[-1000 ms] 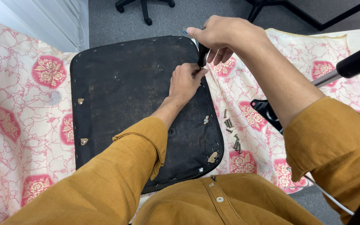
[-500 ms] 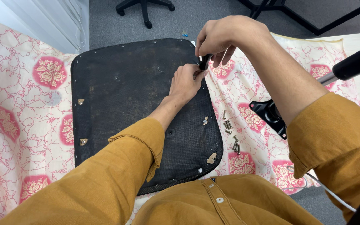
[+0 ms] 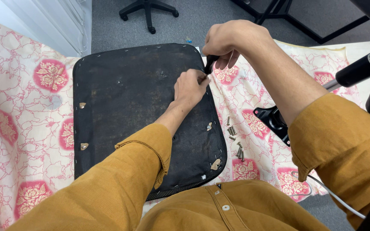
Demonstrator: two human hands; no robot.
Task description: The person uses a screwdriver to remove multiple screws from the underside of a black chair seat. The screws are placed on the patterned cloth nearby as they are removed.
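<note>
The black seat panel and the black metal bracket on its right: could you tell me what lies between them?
In the head view, loose screws lie on the floral cloth between the seat panel and the bracket.

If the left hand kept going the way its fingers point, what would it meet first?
Probably the dark tool handle gripped by the right hand, just beyond the left hand at the black seat panel's edge; depth unclear.
</note>
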